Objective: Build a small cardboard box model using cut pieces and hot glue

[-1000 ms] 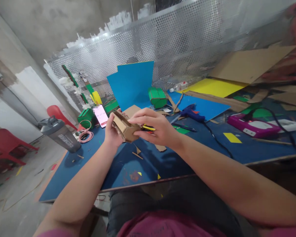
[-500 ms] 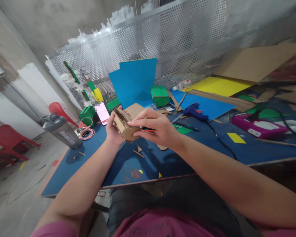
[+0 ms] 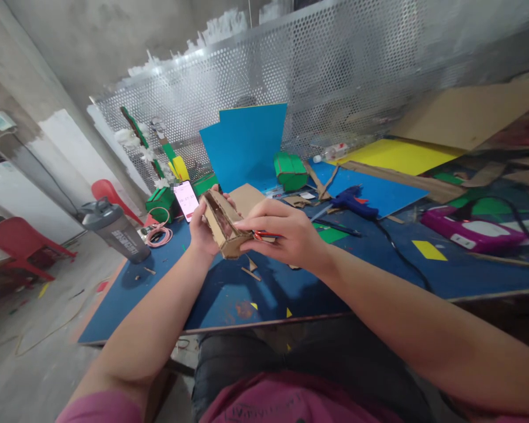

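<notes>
Brown cardboard box (image 3: 220, 228), held tilted, open-topped (rough-edged)

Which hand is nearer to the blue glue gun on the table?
Right. The glue gun lies a little beyond the right hand, to its right; the left hand, gripping the cardboard piece, is farther away.

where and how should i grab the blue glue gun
Probably take the glue gun by its handle, the end where the black cord leaves, coming from above on the near right: it lies down with that slim end pointing right, slightly toward the camera.
</notes>
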The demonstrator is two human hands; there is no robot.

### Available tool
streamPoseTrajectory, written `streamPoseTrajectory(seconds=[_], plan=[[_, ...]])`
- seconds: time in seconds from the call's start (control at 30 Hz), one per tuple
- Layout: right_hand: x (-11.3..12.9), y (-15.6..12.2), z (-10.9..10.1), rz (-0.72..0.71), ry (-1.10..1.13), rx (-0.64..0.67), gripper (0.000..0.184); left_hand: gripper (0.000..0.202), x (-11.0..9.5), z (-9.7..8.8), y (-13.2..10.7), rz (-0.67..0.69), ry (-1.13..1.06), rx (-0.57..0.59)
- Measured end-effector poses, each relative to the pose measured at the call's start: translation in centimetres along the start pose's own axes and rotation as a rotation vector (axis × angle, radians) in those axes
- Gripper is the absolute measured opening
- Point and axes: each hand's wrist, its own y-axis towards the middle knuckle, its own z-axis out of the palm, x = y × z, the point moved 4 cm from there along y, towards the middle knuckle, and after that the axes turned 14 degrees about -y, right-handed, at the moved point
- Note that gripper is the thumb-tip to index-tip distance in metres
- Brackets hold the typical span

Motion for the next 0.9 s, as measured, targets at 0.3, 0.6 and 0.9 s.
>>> streamPoseTrajectory(seconds=[0.3, 0.6, 0.9], plan=[[0.5, -0.2, 0.7, -0.082, -0.030, 0.067, 0.023, 0.065, -1.4, -0.4, 0.3, 0.007, 0.058, 0.148], [-0.3, 0.2, 0.4, 0.217, 0.090, -0.058, 0.007, 0.054, -2.9, -0.8, 0.9, 0.120, 0.100, 0.109], [-6.9, -2.9, 2.9, 0.952, 0.774, -0.206, 0.028, 0.054, -4.6, 1.7, -0.9, 0.516, 0.419, 0.331]])
